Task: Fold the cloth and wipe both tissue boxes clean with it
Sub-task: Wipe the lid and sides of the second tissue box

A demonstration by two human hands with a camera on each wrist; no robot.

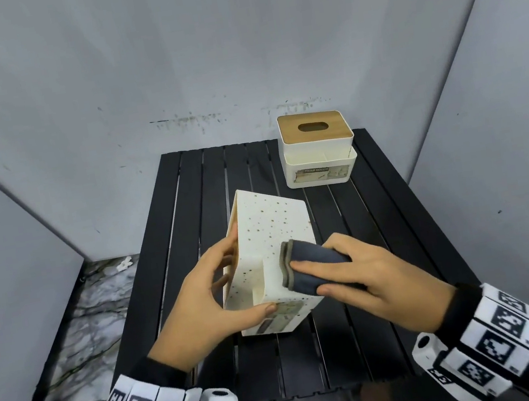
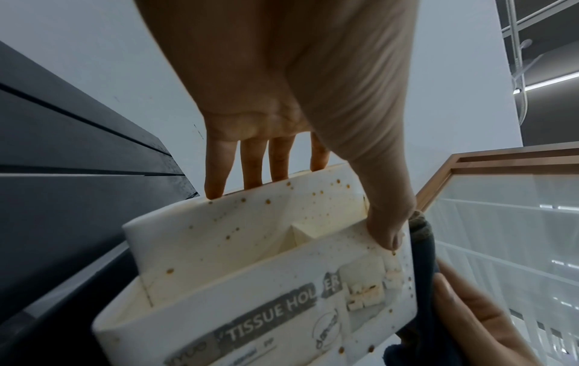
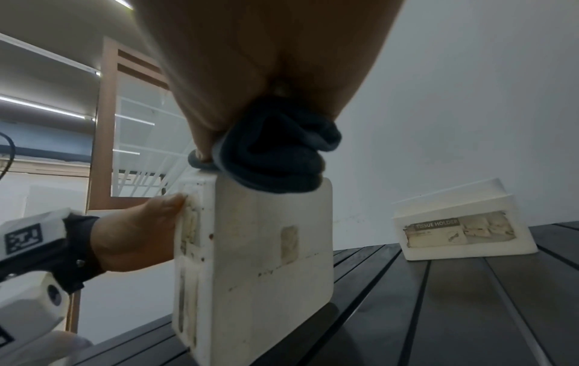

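A white tissue box (image 1: pixel 272 233) speckled with brown spots stands on its side on the black slatted table (image 1: pixel 385 250). My left hand (image 1: pixel 215 294) grips its left side, thumb on the labelled front, fingers along the far edge (image 2: pixel 216 173). My right hand (image 1: pixel 365 274) holds a folded dark grey cloth (image 1: pixel 307 262) and presses it on the box's upper face; the cloth (image 3: pixel 275 148) bunches over the top corner of the box (image 3: pixel 266 260). A second white tissue box with a wooden lid (image 1: pixel 317 147) stands at the back right, also seen low and to the right (image 3: pixel 463 222).
Grey panels wall in the table (image 3: pixel 438 309) at the back and on both sides. A marbled floor (image 1: pixel 94 314) shows to the left of the table. Bare slats lie between the two boxes and along the near edge.
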